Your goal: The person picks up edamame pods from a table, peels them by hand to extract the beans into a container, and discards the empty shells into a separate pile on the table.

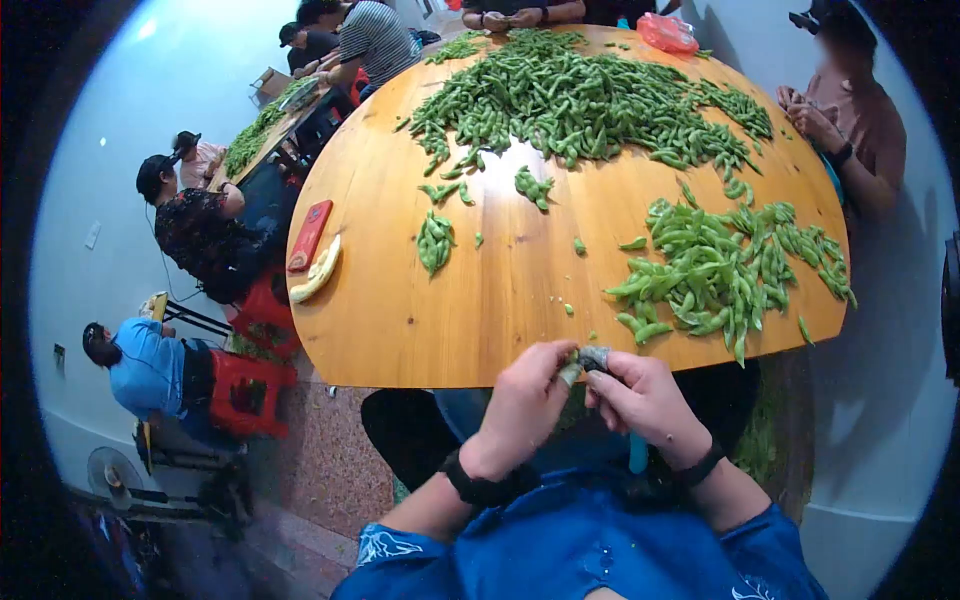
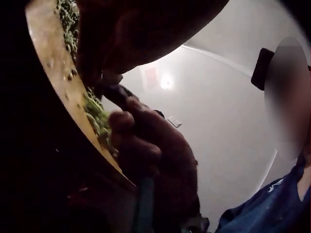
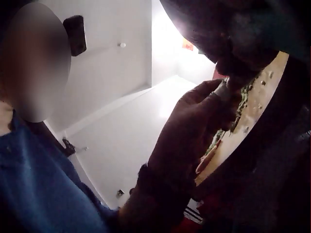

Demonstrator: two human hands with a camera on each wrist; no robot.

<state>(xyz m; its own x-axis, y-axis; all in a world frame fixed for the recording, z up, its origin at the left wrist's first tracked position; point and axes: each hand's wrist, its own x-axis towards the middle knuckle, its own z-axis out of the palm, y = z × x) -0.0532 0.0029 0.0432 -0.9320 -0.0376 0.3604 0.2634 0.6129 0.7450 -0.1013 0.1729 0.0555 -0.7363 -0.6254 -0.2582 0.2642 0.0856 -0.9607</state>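
Both hands meet just over the table's near edge. My left hand [image 1: 525, 400] and right hand [image 1: 642, 402] have curled fingers, with grey coverings on some fingertips. Between the tips shows a bit of a green pod [image 1: 574, 356], pinched from both sides and mostly hidden. In the left wrist view, the right hand [image 2: 158, 143] is dark, its fingertips touching a dark piece. The right wrist view has the left hand [image 3: 187, 121] with a pale-covered fingertip. A loose pile of green pods [image 1: 715, 265] lies beyond the right hand.
The wooden table [image 1: 370, 300] bears a large pod heap [image 1: 570, 100] at the far side. A red phone-like object [image 1: 310, 236] and a banana [image 1: 318, 270] lie at the left edge. Several people sit around, one at the right [image 1: 860, 120]. Red stools [image 1: 248, 393] stand left.
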